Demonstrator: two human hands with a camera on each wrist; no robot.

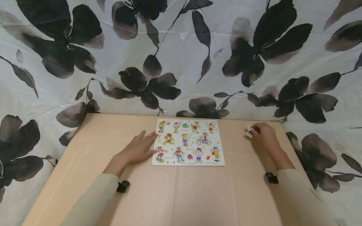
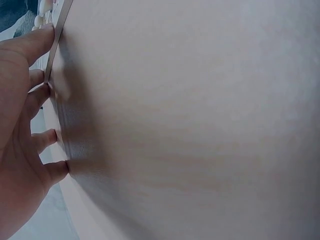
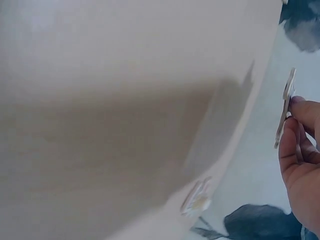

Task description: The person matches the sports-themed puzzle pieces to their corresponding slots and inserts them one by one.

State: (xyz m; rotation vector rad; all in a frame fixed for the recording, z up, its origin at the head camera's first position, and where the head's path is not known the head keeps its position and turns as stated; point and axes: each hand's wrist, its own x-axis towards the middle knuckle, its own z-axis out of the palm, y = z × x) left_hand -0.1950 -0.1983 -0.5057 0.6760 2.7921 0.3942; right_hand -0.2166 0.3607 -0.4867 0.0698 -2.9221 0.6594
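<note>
A white puzzle board [image 1: 188,142] printed with small sports figures lies on the table, near its far edge. Against the board's left side rest the fingertips of my left hand [image 1: 139,147], the fingers spread and nearly straight; the left wrist view shows that hand [image 2: 27,120] touching the board's thin edge. Off to the right of the board, my right hand [image 1: 264,135] pinches a small figure-shaped puzzle piece [image 1: 249,131] between thumb and fingers. Seen edge-on in the right wrist view, this flat piece [image 3: 285,110] is above the tabletop.
Another small pale piece [image 3: 196,197] lies near the table's edge in the right wrist view; its print is blurred. The light wooden table [image 1: 198,194] ends at a white cloth [image 1: 186,47] with dark flowers behind and at both sides.
</note>
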